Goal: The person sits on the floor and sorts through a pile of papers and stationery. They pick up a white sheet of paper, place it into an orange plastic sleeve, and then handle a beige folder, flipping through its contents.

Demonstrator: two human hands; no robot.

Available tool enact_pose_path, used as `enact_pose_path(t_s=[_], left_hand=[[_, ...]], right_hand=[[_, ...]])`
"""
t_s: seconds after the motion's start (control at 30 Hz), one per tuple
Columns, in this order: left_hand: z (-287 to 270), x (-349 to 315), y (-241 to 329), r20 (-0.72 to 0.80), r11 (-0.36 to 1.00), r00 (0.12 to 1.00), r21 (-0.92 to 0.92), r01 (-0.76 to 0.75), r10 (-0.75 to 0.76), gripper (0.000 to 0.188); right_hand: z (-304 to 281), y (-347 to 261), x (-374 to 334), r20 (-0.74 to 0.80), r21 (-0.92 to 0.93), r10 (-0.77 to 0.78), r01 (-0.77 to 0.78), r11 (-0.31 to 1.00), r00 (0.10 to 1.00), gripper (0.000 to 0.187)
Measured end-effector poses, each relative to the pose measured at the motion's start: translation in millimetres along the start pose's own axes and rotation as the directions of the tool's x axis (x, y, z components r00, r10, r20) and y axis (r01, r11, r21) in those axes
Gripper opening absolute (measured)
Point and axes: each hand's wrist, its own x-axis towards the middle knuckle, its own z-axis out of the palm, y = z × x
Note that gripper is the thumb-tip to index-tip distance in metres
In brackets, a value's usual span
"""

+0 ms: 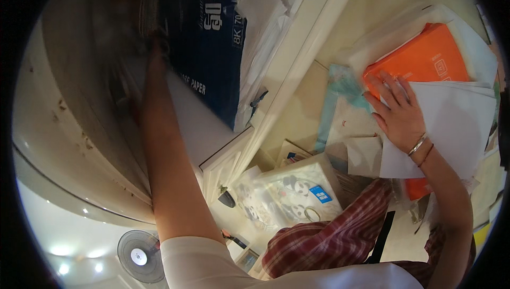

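Orange packet (425, 55) lies partly under the splayed right hand (399, 112).

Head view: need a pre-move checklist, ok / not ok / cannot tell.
1. Right hand free of a grip: ok, fingers spread over the orange packet and white sheets.
2. Left hand's grip: cannot tell, lost in dark blur.
3. Left forearm clear of the dark blue pack: cannot tell, they overlap in this view.
4. Papers by the right hand squared up: not ok, packet and sheets overlap at angles.
5. Panda-print container apart from the right hand: ok.
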Motion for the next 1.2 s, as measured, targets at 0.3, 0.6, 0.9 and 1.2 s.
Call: enact_pose_path(t_s=[0.3,0.6,0.9,1.2], left_hand=[[13,16,21,0.018,0.998,1.0,-0.058,0.022,-0.021,0.062],[21,18,12,0.055,0.995,0.994,-0.005,-0.096,0.096,0.059],[7,13,4,0.043,0.989,0.991,-0.082,-0.125,0.129,0.064],[40,-66,41,-0.167,0.908,0.97,-0.353,-0.224,0.174,0.054]], right_hand=[[0,-2,2,0.009,-0.007,0.014,-0.014,1.0,1.0,0.04],[-1,-1,2,0.024,-0.032,0.021,-0.02,0.999,0.999,0.041],[0,-1,3,0.044,-0.043,0.007,-0.005,0.999,0.999,0.041],[2,1,1,0.005,-0.016,0.001,-0.001,1.0,1.0,0.04]])
